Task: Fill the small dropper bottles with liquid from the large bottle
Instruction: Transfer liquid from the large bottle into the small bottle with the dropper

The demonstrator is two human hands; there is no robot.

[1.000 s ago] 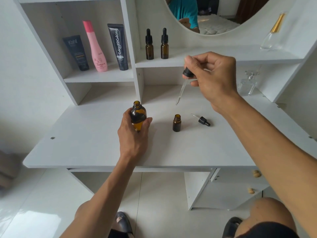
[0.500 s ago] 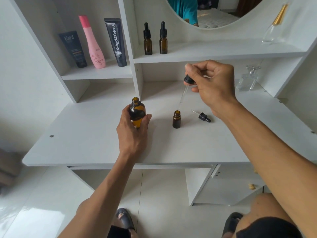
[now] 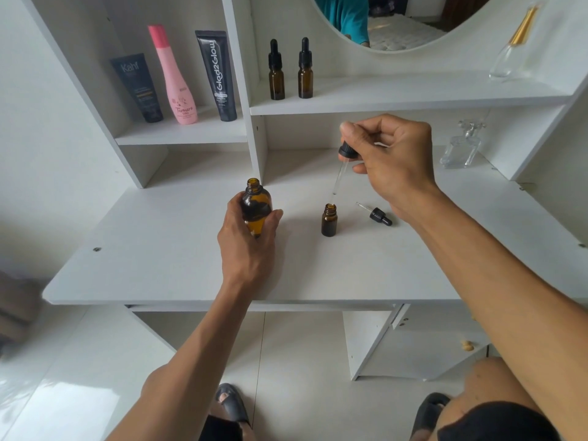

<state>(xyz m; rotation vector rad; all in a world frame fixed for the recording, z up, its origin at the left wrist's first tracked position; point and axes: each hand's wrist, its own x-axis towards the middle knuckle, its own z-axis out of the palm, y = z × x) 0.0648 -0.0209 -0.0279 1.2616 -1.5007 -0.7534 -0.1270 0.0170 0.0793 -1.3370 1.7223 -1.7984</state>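
Head view shows the left hand [image 3: 246, 246] wrapped around the large amber bottle [image 3: 255, 206], uncapped, standing on the white desk [image 3: 159, 256]. To its right, the right hand [image 3: 393, 163] pinches a dropper [image 3: 342, 167] by its black bulb, glass tip just above the mouth of a small open bottle [image 3: 329, 219]. A second dropper cap [image 3: 378, 215] lies just right of it. Two capped dropper bottles [image 3: 276, 71] stand on the far shelf.
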